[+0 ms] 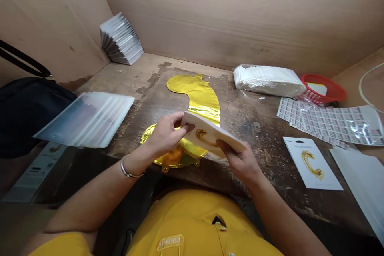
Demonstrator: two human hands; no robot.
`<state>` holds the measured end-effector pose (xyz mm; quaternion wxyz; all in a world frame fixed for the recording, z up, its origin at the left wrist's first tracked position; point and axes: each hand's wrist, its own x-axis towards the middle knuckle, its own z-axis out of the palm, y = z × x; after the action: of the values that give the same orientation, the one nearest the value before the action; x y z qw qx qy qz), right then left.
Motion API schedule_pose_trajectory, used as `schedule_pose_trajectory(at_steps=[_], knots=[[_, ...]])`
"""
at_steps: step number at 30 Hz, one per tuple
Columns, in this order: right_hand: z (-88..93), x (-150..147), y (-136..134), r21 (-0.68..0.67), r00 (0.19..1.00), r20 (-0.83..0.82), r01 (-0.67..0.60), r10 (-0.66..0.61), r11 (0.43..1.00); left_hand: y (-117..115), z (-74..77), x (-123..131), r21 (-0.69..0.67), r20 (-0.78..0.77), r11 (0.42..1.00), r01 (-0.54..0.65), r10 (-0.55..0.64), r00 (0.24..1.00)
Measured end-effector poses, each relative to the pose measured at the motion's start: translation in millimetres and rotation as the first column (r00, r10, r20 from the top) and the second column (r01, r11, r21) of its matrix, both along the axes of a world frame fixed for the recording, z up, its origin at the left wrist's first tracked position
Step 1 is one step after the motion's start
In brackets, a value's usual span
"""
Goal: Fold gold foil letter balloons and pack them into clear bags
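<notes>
A white printed card (210,134) with a gold letter C picture is held up in front of me. My left hand (163,134) pinches its left end, and my right hand (237,160) grips its lower right edge. Under both hands lies a flat gold foil balloon (195,96), curving across the worn wooden bench (255,136). Its round lower part is partly hidden by my left hand and the card. A similar card (312,164) with a gold C lies on the bench to the right.
A stack of clear plastic sleeves (87,120) juts out at left, over a black bag (27,116). Fanned white packets (120,40) stand in the back corner. At right lie a wrapped white bundle (268,81), a red basket (322,90) and label sheets (330,122). Wooden walls surround the bench.
</notes>
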<state>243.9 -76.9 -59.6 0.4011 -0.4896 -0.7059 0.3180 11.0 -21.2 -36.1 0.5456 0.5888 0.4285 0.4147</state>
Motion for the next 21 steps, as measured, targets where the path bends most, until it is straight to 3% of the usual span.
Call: schedule_pose_trajectory(at_steps=[1, 3, 5, 6, 8, 10, 13, 15, 17, 19, 21], knots=[[2.2, -3, 2, 0.161, 0.991, 0.135, -0.005, -0.017, 0.987, -8, -0.2, 0, -0.004, 0.057, 0.999, -0.053, 0.053, 0.997], [2.3, -11, 7, 0.433, 0.937, 0.344, -0.107, -0.055, 0.895, -22, -2.7, 4, -0.153, 0.246, 0.988, -0.025, 0.063, 0.967], [-0.6, -20, 11, 0.554, 0.882, 0.469, -0.252, -0.047, 0.793, -35, -8.9, 11, -0.352, 0.413, 0.933, 0.079, 0.08, 0.907], [-1.8, -24, 11, 0.557, 0.856, 0.516, -0.314, -0.025, 0.769, -40, -13.2, 13, -0.423, 0.461, 0.902, 0.089, 0.13, 0.878], [-1.7, -27, 7, 0.497, 0.823, 0.567, -0.359, 0.017, 0.79, -45, -22.7, 13, -0.5, 0.494, 0.866, 0.025, 0.261, 0.829], [0.4, -25, -1, 0.38, 0.846, 0.531, -0.291, 0.05, 0.878, -46, -31.1, 9, -0.522, 0.499, 0.851, -0.053, 0.355, 0.791], [-1.5, -24, -5, 0.096, 0.989, 0.15, -0.012, -0.002, 0.995, -48, -39.8, 4, -0.514, 0.474, 0.842, -0.162, 0.437, 0.764], [-7.3, -34, -1, -0.238, 0.977, -0.198, 0.026, -0.074, 0.971, -52, -43.9, 9, -0.494, 0.477, 0.844, -0.211, 0.465, 0.746], [-12.0, -52, 6, -0.456, 0.901, -0.409, -0.063, -0.146, 0.888, -55, -46.1, 14, -0.441, 0.481, 0.861, -0.254, 0.465, 0.743], [-10.4, -68, 11, -0.473, 0.872, -0.448, -0.044, -0.197, 0.88, -54, -43.3, 5, -0.342, 0.398, 0.905, -0.254, 0.384, 0.833], [-1.8, -73, 16, -0.391, 0.869, -0.393, 0.139, -0.301, 0.91, -46, -33.3, -28, -0.158, 0.13, 0.951, -0.268, 0.289, 0.949]])
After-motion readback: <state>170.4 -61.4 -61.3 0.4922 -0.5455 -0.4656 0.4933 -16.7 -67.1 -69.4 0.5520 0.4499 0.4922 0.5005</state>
